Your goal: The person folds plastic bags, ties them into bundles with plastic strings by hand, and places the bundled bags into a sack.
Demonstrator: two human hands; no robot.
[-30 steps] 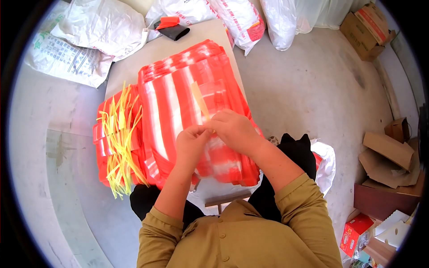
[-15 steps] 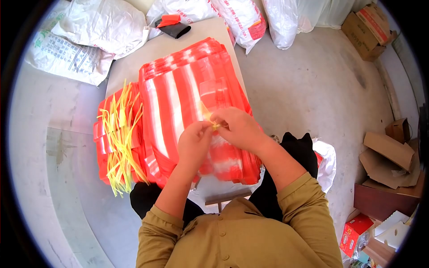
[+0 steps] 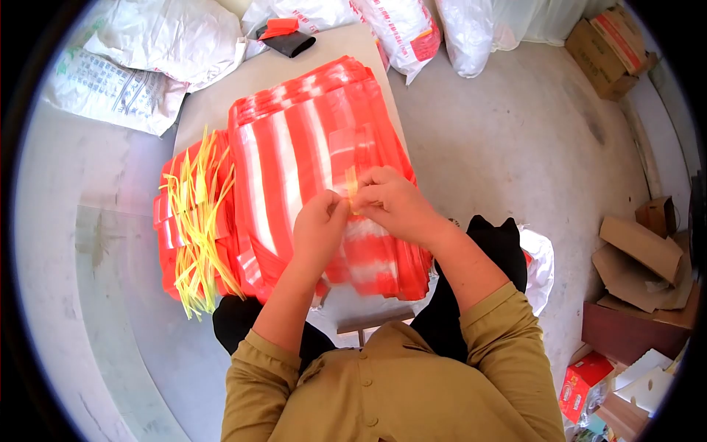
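A thick stack of red-and-white striped plastic bags (image 3: 283, 173) lies before me. Over its near right part, my left hand (image 3: 321, 225) and my right hand (image 3: 392, 205) face each other with fingertips almost touching. Between them shows a thin yellow strip (image 3: 351, 180), one end pointing away from me. Both hands are closed in a pinch on the strip; its lower part is partly hidden by the fingers. To the left, a loose bunch of yellow strips (image 3: 197, 228) is draped over a second, smaller stack of red bags (image 3: 168, 254).
The stacks rest on a pale table (image 3: 335, 44), with a black-and-red item (image 3: 289, 40) near its far end. White sacks (image 3: 166, 44) stand beyond it. On the floor at right are cardboard boxes (image 3: 637, 254) and a red box (image 3: 585, 383).
My hands have shifted slightly, the right one a little up and outward. The yellow strip's free end now stands straighter instead of leaning left.
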